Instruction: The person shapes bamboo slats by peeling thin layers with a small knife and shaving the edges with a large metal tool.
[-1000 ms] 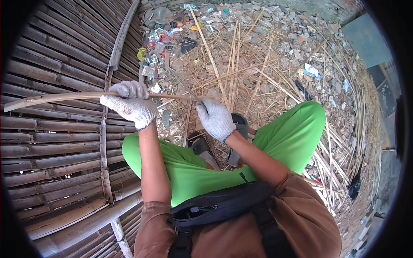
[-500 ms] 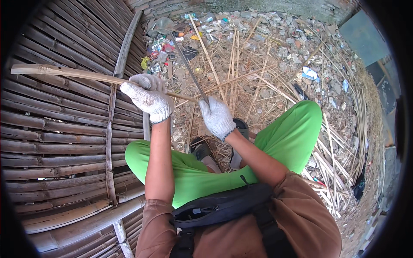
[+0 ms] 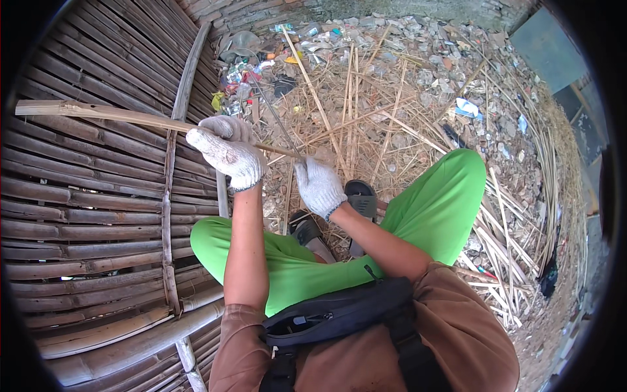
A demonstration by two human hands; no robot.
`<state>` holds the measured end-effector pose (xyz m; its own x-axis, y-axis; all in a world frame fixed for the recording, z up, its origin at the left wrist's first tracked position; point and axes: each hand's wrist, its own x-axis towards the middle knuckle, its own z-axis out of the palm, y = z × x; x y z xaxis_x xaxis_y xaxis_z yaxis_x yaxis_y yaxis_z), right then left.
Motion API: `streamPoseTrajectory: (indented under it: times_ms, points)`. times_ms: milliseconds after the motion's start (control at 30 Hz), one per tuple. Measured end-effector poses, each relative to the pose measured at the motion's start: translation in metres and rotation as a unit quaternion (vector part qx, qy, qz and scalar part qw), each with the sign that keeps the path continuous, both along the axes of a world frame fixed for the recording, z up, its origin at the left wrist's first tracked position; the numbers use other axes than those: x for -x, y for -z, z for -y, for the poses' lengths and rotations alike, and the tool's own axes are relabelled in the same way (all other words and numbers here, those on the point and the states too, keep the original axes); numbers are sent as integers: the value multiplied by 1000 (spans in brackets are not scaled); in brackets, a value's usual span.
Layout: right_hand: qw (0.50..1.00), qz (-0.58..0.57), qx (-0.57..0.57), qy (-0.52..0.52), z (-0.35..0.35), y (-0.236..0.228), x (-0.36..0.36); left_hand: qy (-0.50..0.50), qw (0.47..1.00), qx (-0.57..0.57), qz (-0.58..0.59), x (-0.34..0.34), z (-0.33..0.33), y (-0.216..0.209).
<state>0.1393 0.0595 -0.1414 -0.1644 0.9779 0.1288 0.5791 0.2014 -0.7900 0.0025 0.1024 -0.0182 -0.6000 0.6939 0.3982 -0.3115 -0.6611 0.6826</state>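
Observation:
My left hand [image 3: 230,151], in a white knit glove, is closed around a long split bamboo strip [image 3: 124,116]. The strip's wide, pale end reaches far left, and its thin end runs right to my other glove. My right hand [image 3: 320,186], gloved as well, is closed on a long, dark knife [image 3: 277,117]. Its narrow blade points forward and left and appears nearly edge-on. The handle is hidden in the glove. Blade and strip cross just beyond the right fingers; whether they touch I cannot tell.
A bamboo slat platform [image 3: 98,215] fills the left side. Loose bamboo strips [image 3: 349,104] and shavings litter the ground ahead, with more strips [image 3: 499,242] at right. Rubble and plastic litter [image 3: 405,52] lie before a brick wall [image 3: 366,10]. My sandaled feet are below my hands.
The knife's blade has turned from showing its flat side to looking thin. My right hand has shifted slightly left and down. The left hand keeps its hold on the bamboo strip.

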Motion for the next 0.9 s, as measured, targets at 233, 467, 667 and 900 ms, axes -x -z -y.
streamPoseTrajectory:
  times_ms: [233,467,667,900]
  points:
    - [996,41,65,-47,-22,47,-16,-28,999,-6,17,-5,-3,6]
    - [996,51,66,-22,-9,50,-7,-18,999,11,-48,-10,-8,11]
    - [997,39,57,-26,-24,37,-16,-45,998,-14,36,-9,-7,6]
    - [984,81,112,-111,-4,61,-22,-10,1000,-20,-15,-9,-9,10]
